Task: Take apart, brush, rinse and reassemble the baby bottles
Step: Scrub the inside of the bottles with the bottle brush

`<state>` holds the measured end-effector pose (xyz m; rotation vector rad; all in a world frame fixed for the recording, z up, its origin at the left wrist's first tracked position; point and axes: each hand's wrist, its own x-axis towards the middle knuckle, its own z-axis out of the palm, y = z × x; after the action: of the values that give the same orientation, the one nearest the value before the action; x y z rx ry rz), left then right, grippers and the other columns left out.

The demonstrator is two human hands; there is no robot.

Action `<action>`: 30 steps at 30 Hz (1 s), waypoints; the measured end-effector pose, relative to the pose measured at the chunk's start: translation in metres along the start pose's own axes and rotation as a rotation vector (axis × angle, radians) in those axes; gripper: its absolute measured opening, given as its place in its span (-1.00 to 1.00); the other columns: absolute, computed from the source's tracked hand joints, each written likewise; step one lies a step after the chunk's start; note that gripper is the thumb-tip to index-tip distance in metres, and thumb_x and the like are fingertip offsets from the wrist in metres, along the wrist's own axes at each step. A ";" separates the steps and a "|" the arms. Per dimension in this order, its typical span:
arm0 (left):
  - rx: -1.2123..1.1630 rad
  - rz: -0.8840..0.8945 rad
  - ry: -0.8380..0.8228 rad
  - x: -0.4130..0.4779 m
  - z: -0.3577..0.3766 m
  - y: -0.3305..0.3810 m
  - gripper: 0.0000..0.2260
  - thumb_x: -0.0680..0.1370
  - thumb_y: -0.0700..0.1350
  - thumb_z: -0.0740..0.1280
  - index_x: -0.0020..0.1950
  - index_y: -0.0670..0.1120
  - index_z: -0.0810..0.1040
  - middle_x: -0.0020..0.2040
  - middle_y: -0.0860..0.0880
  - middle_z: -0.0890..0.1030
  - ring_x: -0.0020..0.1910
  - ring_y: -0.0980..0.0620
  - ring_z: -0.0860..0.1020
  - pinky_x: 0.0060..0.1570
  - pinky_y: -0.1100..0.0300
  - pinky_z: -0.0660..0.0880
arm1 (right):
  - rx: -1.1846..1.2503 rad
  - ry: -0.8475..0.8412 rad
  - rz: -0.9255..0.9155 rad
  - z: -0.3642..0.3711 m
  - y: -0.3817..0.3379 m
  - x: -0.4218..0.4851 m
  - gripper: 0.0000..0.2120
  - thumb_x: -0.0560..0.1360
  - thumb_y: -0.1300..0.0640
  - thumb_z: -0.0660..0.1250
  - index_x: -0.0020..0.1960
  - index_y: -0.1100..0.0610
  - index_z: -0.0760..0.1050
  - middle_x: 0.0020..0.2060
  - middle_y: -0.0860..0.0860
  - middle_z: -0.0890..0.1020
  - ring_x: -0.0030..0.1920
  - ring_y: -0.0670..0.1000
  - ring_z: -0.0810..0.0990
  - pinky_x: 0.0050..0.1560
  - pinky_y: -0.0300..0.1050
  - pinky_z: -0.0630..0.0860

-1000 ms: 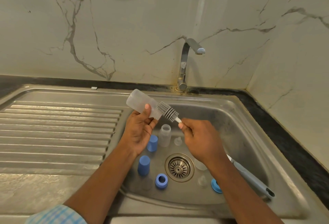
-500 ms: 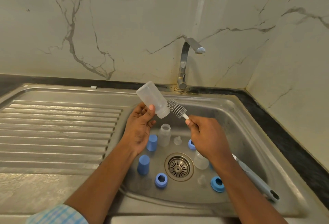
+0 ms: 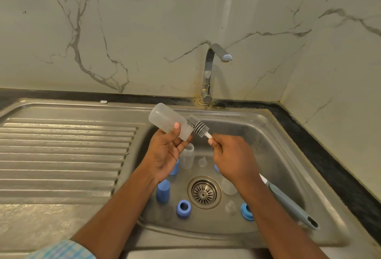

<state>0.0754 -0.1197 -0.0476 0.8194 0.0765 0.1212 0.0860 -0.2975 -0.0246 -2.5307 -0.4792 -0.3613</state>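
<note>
My left hand (image 3: 165, 153) grips a clear bottle body (image 3: 168, 121) above the sink, tilted with its base up-left and its threaded mouth down-right. My right hand (image 3: 233, 155) holds the bottle brush by its white stem; the grey bristle head (image 3: 197, 126) lies against the outside of the bottle near its mouth, and the grey-blue handle (image 3: 288, 203) trails behind my wrist. Down in the sink basin (image 3: 274, 145) stand a second clear bottle (image 3: 188, 156), two blue caps (image 3: 162, 191), two blue collar rings (image 3: 183, 208) and clear teats (image 3: 202, 162).
The steel tap (image 3: 212, 69) rises at the back of the basin, no water running. A drain strainer (image 3: 204, 192) sits mid-basin. The ribbed draining board (image 3: 61, 155) spreads to the left. Marble walls close the back and right.
Both hands rose, then came back a little toward me. The bottle swung steeper, then flatter again, and the brush head stayed outside, now laid against the bottle's neck.
</note>
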 end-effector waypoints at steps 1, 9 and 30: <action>-0.010 -0.002 -0.008 -0.001 0.001 0.000 -0.29 0.33 0.03 0.61 0.35 -0.25 0.44 0.21 -0.22 0.63 0.14 -0.08 0.65 0.04 0.13 0.62 | 0.007 -0.004 -0.002 0.000 0.002 0.000 -0.69 0.62 0.03 0.19 -0.30 -0.01 0.32 -0.48 -0.07 0.42 -0.38 0.06 0.45 -0.35 -0.09 0.28; -0.090 0.042 -0.017 0.002 -0.004 0.008 -0.70 0.49 -0.13 0.38 0.19 -0.18 0.51 0.07 -0.15 0.68 0.05 -0.03 0.68 0.10 0.12 0.62 | 0.029 0.003 -0.062 0.005 -0.009 -0.002 -0.70 0.62 0.00 0.20 -0.29 -0.04 0.31 -0.47 -0.08 0.41 -0.37 0.04 0.44 -0.35 -0.10 0.28; 0.006 0.072 0.048 0.000 -0.002 0.018 -0.62 0.46 -0.07 0.37 0.22 -0.19 0.47 -0.02 -0.12 0.62 0.02 -0.05 0.60 0.13 0.09 0.56 | -0.008 -0.045 -0.174 0.002 -0.011 -0.009 -0.75 0.61 -0.04 0.18 -0.21 -0.01 0.41 -0.40 -0.09 0.47 -0.33 0.01 0.48 -0.34 -0.06 0.36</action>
<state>0.0742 -0.1065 -0.0356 0.8256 0.0926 0.2082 0.0734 -0.2902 -0.0241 -2.5161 -0.7199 -0.3716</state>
